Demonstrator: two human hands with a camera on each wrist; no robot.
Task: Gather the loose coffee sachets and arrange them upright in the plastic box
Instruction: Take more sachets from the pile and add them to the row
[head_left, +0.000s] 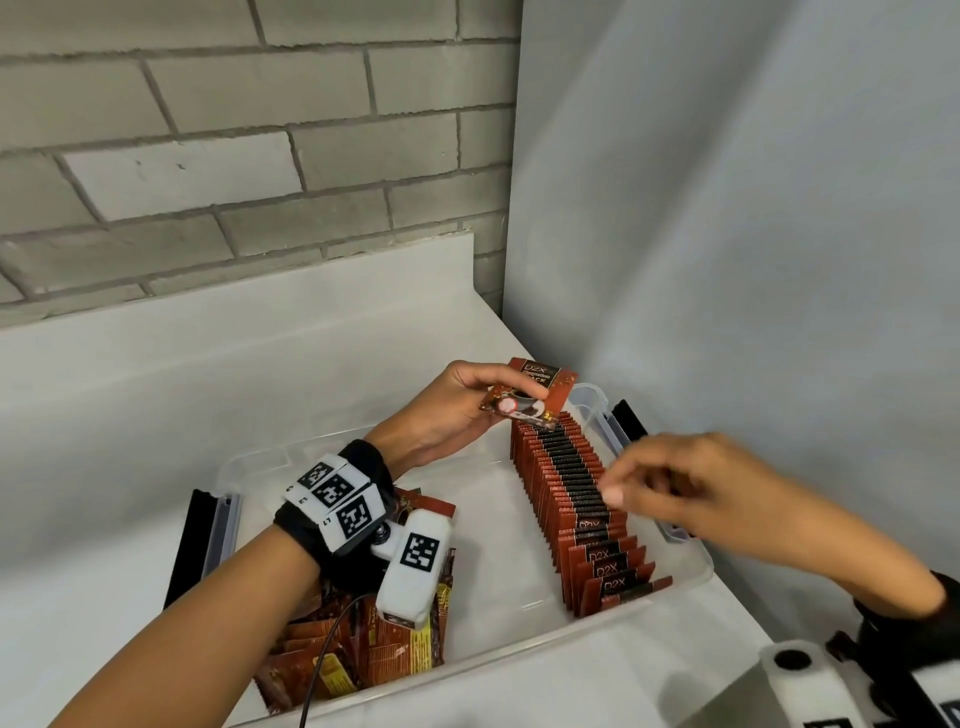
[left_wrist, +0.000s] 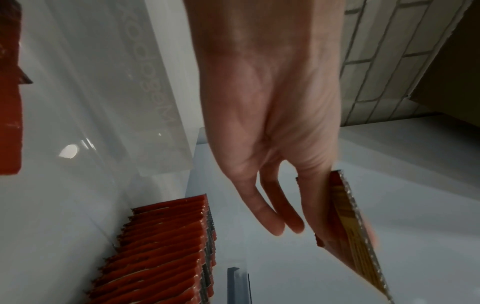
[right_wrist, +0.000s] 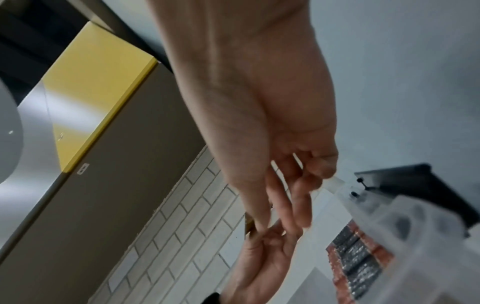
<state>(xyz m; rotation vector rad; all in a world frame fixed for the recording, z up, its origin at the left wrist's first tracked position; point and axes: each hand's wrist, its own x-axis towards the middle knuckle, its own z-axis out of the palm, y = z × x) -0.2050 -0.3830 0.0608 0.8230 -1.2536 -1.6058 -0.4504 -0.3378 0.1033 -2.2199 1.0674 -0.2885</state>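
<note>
A clear plastic box (head_left: 524, 647) sits on a white counter. Along its right side stands a long row of red and black coffee sachets (head_left: 574, 499), upright; the same row (left_wrist: 166, 253) shows in the left wrist view. Loose sachets (head_left: 374, 644) lie in a heap at the box's near left corner, partly under my left wrist. My left hand (head_left: 467, 400) pinches one red sachet (head_left: 530, 392) above the far end of the row; its edge (left_wrist: 355, 226) shows by the thumb. My right hand (head_left: 670, 483) hovers blurred over the row's middle, fingers loosely curled, holding nothing.
A grey brick wall (head_left: 234, 156) runs behind the counter and a plain grey panel (head_left: 753, 208) stands close on the right. Black latches sit on the box's left end (head_left: 192, 551) and right end (head_left: 628, 421). Bare box floor (head_left: 493, 525) lies between heap and row.
</note>
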